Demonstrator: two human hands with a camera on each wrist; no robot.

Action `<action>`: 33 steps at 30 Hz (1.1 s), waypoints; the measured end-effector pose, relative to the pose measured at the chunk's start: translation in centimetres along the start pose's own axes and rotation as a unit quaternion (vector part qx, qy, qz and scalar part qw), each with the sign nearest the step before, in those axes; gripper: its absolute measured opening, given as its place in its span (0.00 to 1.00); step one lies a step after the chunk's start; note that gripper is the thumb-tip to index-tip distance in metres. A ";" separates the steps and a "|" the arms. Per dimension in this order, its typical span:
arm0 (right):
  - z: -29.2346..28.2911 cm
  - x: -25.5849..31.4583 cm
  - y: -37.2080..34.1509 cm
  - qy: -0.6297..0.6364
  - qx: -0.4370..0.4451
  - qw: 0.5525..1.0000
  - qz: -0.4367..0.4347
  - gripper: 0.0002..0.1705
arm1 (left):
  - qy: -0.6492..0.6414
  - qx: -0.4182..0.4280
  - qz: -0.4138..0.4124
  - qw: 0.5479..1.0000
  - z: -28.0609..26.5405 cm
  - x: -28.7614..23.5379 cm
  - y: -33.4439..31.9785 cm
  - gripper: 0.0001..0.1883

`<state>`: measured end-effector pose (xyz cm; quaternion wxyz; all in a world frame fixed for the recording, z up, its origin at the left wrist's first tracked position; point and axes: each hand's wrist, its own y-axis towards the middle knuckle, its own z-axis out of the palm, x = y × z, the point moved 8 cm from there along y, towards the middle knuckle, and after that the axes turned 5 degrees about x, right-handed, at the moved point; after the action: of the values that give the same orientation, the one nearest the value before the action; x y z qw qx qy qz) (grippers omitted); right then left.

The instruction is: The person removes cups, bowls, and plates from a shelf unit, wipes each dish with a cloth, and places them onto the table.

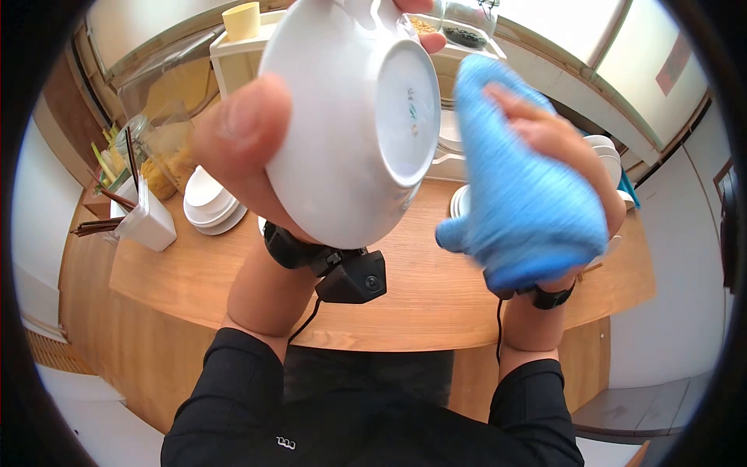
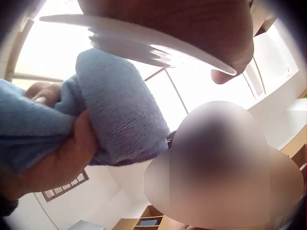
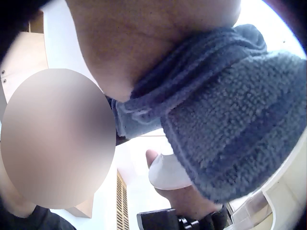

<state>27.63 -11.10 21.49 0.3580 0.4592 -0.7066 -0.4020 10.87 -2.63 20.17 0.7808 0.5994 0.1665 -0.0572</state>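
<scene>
A white bowl [image 1: 334,132] is tipped on its side high over the table, its foot ring and small printed mark facing right. My left hand [image 1: 243,144] holds it, with the thumb on the near side and fingertips showing at the far edge. To the right of the bowl, my right hand [image 1: 556,144] grips a bunched blue cloth [image 1: 529,210], which is blurred in the head view. From the left wrist, the cloth [image 2: 120,110] shows close below the bowl's thin rim [image 2: 144,40]. Thick folds of the cloth [image 3: 230,120] hang from my hand in the right wrist view.
Stacked white dishes [image 1: 210,202] stand on the wooden table [image 1: 350,311] at the left, beside a white holder [image 1: 148,222] with chopsticks. More white bowls [image 1: 605,152] sit at the right. At the back, a white shelf [image 1: 233,47] carries a yellow cup [image 1: 242,21] and glass jars [image 1: 471,23].
</scene>
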 end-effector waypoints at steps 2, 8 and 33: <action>0.1 -0.7 0.3 0.033 -0.024 0.999 -0.015 0.40 | 0.026 -0.077 0.021 0.996 0.1 1.3 -1.5 0.44; 2.3 1.2 0.7 0.078 0.097 0.992 -0.016 0.16 | 0.165 -0.150 -0.014 0.975 1.5 1.6 -0.6 0.40; 2.2 2.0 0.9 0.026 0.129 0.991 0.001 0.15 | -0.026 -0.068 -0.016 0.997 -0.6 2.5 -2.1 0.54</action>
<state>24.80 -12.22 21.63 0.3147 0.5116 -0.7430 -0.2952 12.53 -2.36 17.31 0.8229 0.5404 0.1594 -0.0739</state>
